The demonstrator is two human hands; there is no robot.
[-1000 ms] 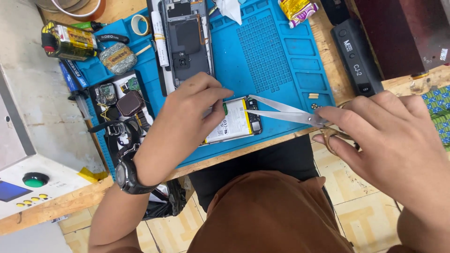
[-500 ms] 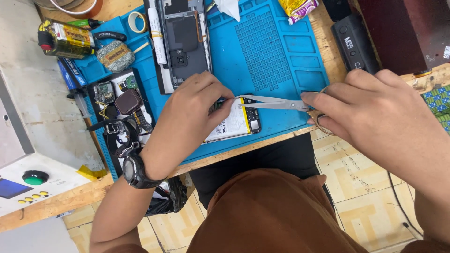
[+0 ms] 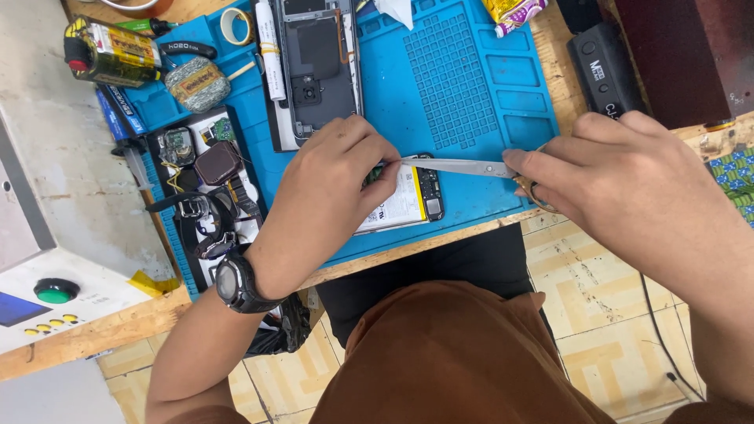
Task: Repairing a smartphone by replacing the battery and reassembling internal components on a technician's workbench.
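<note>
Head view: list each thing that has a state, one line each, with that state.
Left hand: pressed down on the battery, fingers curled.
Right hand: gripping the scissors' handles.
Scissors: blades closed, tips at the left hand's fingers.
Battery: flat on the blue mat, partly covered.
Phone body: back off, insides exposed, lying on the mat.
Blue mat: flat on the bench.
Tape roll: lying flat.

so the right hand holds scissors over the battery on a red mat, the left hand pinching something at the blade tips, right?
Not quite: the mat is blue, as the head view shows. The rest holds: the right hand holds the scissors, and the left hand pinches something by the battery.
</note>
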